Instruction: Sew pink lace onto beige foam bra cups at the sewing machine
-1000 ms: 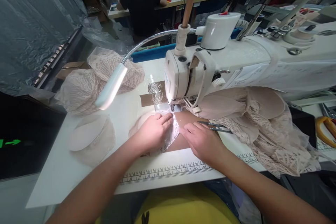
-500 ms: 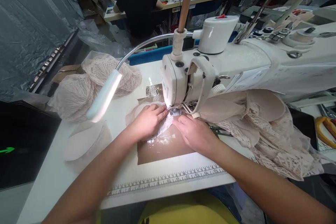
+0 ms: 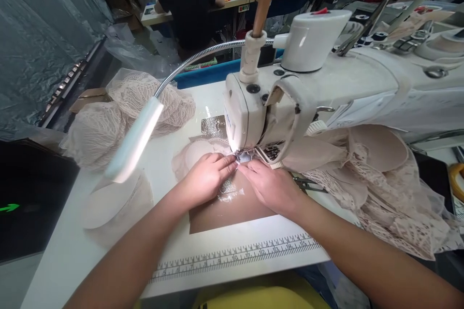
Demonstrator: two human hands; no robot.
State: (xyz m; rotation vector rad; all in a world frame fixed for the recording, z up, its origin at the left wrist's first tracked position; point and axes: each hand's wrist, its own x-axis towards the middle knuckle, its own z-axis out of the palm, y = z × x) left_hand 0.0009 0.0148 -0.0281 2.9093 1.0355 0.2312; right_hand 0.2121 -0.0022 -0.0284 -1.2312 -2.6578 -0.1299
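Observation:
A pale pink lace piece with a padded cup [image 3: 197, 154] lies at the needle of a white sewing machine [image 3: 242, 111]. My left hand [image 3: 208, 176] presses its closed fingers on the lace just left of the presser foot. On the near right side of the foot, my right hand [image 3: 271, 184] is closed, fingertips pinching the fabric's edge. The fingertips almost meet; much of the fabric is hidden under my hands and the machine head. Beneath them, a brown sheet [image 3: 224, 215] with shiny clear tape covers the machine bed.
A lit gooseneck lamp [image 3: 136, 140] arches over the left side. Lace bundles [image 3: 148, 101] and a loose cup [image 3: 112, 203] lie left. More lace cups [image 3: 377, 152] heap at right, near dark snips [image 3: 308, 184]. A printed ruler [image 3: 232, 257] edges the table [image 3: 159, 294]. A person [image 3: 188, 5] sits beyond.
The lace strip that showed between my hands is now mostly out of sight, with bare brown sheet there instead. Both hands stay close to the presser foot. The view has shifted slightly.

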